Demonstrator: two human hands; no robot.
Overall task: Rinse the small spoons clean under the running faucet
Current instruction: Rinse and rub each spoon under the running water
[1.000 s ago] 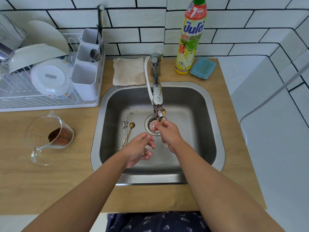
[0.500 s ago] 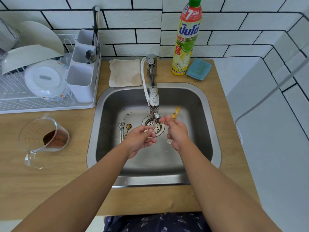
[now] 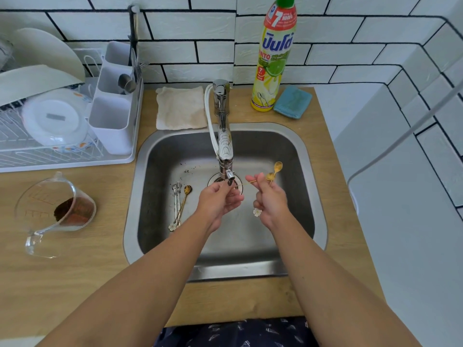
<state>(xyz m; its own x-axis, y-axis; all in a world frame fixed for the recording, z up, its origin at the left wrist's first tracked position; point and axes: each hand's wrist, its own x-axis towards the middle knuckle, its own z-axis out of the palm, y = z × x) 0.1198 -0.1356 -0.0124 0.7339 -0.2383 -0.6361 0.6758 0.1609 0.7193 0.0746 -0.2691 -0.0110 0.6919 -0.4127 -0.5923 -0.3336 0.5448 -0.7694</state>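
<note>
My right hand grips two gold spoons at frame centre, right of the faucet. My left hand curls loosely under the spout, whether holding anything I cannot tell. More spoons lie left in the sink.

Wall: white brick tiles, dark grout.
Counter: light wood w/ steel sink set in.
Light: soft, even daylight.
</note>
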